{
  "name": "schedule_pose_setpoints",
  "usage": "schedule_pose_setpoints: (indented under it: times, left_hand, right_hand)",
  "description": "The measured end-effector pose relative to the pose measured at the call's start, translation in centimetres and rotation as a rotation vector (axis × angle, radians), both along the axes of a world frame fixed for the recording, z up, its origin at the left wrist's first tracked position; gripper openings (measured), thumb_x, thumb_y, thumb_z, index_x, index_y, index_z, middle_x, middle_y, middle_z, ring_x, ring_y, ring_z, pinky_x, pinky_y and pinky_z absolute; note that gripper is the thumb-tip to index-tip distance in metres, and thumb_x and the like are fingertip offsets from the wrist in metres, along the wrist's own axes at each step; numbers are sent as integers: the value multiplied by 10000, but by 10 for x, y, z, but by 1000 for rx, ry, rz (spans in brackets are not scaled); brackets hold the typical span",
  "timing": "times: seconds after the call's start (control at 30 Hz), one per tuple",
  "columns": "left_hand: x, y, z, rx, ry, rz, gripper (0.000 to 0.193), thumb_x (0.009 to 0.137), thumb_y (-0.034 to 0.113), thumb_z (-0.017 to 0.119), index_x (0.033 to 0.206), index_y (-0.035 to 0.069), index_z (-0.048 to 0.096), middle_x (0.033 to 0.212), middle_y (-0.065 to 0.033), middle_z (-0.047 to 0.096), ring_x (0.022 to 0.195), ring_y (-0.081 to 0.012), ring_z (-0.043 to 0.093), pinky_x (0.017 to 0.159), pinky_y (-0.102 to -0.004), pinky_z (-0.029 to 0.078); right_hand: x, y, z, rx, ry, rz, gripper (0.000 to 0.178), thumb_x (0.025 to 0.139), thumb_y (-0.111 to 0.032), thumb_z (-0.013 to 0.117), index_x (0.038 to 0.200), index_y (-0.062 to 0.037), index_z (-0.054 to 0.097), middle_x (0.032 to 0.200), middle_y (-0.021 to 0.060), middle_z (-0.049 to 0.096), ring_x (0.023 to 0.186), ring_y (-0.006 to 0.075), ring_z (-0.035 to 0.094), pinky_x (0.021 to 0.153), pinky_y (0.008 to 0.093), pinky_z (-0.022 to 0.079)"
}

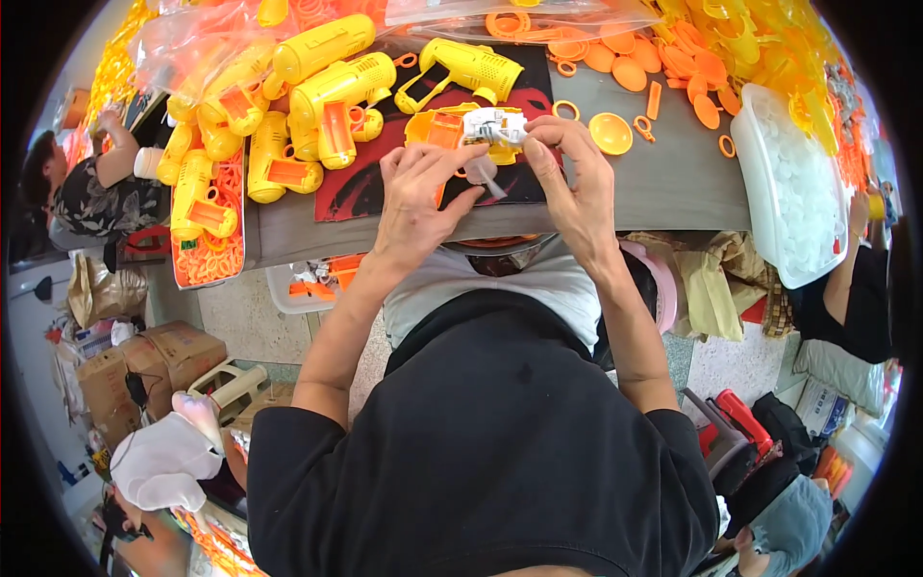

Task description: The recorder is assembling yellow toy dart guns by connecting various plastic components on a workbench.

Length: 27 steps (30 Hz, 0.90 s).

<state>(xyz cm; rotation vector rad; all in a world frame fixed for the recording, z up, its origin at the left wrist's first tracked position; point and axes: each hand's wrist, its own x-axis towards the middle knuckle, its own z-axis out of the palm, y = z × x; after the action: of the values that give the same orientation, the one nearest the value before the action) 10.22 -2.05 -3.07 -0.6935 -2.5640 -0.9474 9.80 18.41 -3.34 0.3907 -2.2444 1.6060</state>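
Across a grey worktable (678, 188), with the open shell as clock centre: at 8 o'clock, small orange parts (212, 262); at 9 to 10, a pile of yellow housings (332, 91). At 7 to 8, just beside the shell, left hand (415, 207) with index finger and thumb bent about a translucent nozzle-like piece (480, 172); pinched or merely touched, impossible to tell. At centre, on a dark red mat (351, 185), an open yellow shell (507, 153) with a white unit (493, 125) at its upper side. At 4, right hand (575, 188), thumb and index finger pinched on the white unit's right end. Looks like light, stiff plastic, perhaps slippery; best held by the shell's outer walls and the white unit's ends. Probably most fragile at the thin translucent stem. At 3, an orange dome (611, 135), then a white tub (764, 197).
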Motion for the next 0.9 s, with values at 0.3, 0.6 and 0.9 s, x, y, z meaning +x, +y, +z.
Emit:
schedule_pose_setpoints:
  times: [0.3, 0.6, 0.9]
  left_hand:
    - [5, -9, -7, 317, -281, -66, 302, 795, 24, 765, 1091, 72, 729, 922, -68, 732, 862, -202, 691, 837, -322, 498]
    - [-30, 5, -15, 63, 89, -93, 242, 779, 95, 771, 1016, 116, 726, 910, -10, 715, 876, -202, 647, 817, -337, 453]
    - [-42, 10, -23, -243, 258, -200, 197, 815, 152, 707, 1009, 159, 739, 986, 38, 706, 940, -167, 597, 850, -337, 394]
  right_hand:
    - [-58, -7, 3, 451, -38, 60, 428, 844, -303, 724, 1174, -34, 684, 1150, 167, 682, 1094, 349, 618, 951, 439, 471]
    - [-94, -3, -2, 580, -274, 220, 398, 764, -254, 753, 1063, 4, 708, 1014, 179, 727, 963, 313, 697, 859, 394, 532]
    - [-97, -3, -5, 555, -258, 271, 387, 735, -217, 751, 1025, 33, 697, 1003, 190, 730, 968, 305, 707, 859, 383, 541]
